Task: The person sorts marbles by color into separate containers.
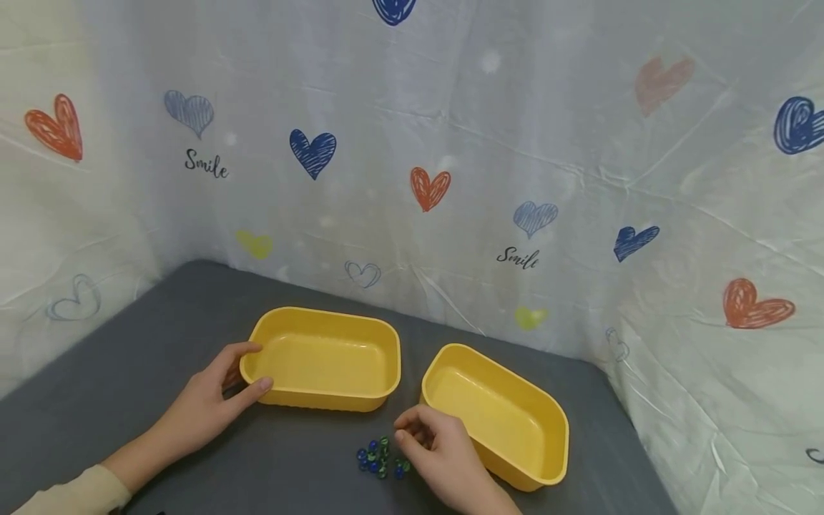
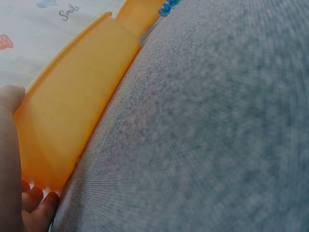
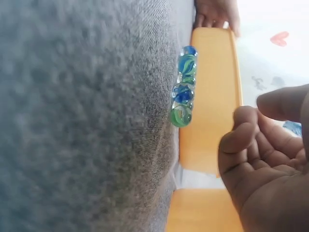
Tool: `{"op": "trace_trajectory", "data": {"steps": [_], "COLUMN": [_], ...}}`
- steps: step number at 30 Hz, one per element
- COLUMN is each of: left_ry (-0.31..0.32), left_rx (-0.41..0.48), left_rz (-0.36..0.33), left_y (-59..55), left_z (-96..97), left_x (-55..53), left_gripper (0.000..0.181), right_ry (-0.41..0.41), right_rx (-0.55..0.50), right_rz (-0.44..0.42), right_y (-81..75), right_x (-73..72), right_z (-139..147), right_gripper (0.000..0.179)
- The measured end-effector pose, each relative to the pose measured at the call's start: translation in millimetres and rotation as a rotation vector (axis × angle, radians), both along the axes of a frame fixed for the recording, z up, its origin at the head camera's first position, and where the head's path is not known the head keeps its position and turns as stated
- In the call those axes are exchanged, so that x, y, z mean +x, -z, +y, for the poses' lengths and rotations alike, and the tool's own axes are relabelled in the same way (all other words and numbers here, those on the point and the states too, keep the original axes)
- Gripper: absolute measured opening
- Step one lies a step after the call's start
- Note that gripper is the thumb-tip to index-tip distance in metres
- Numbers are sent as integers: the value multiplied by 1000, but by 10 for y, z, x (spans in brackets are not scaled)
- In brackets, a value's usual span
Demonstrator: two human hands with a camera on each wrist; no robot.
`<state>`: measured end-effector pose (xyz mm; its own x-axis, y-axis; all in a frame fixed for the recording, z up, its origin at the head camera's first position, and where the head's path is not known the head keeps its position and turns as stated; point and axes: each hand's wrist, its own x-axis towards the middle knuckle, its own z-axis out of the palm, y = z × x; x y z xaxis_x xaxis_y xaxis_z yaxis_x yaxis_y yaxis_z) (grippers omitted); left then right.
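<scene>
My left hand (image 1: 215, 397) holds the left end of a yellow rectangular tub (image 1: 322, 403), thumb at the near rim and a finger over the left rim. In the left wrist view its fingers (image 2: 46, 208) curl by the end of that tub (image 2: 79, 92). Over the dark cloth, my right hand (image 1: 444, 454) hovers beside a cluster of blue and green glass marbles (image 1: 373, 458). Its fingers are loosely bent, thumb near the index finger, and nothing shows between them. The right wrist view has the marbles (image 3: 183, 92) to the left of the hand (image 3: 270, 159).
A second yellow tub (image 1: 496, 408) stands angled on the right, just behind my right hand. Dark grey cloth (image 1: 309, 465) covers the table. Behind it hangs a white curtain (image 1: 386, 236) printed with hearts and the word "Smile".
</scene>
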<state>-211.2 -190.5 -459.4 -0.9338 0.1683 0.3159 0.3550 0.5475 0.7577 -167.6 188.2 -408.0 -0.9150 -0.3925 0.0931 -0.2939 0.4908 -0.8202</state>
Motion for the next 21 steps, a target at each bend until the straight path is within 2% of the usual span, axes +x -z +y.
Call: {"op": "trace_trajectory", "data": {"steps": [7, 14, 21], "left_ry": [0, 4, 14], "left_rx": [1, 8, 18], "left_rz": [1, -4, 15], "left_y": [-2, 13, -5], "left_z": [-2, 2, -19], "left_x": [2, 14, 23], "left_gripper": [62, 61, 60], "right_ry": [-23, -35, -57], "right_rx": [13, 60, 82], "right_rz": [-42, -130, -144], "right_y": [44, 90, 136], "right_x": [17, 41, 55], "right_z": [36, 107, 158], "right_gripper": [12, 12, 10]}}
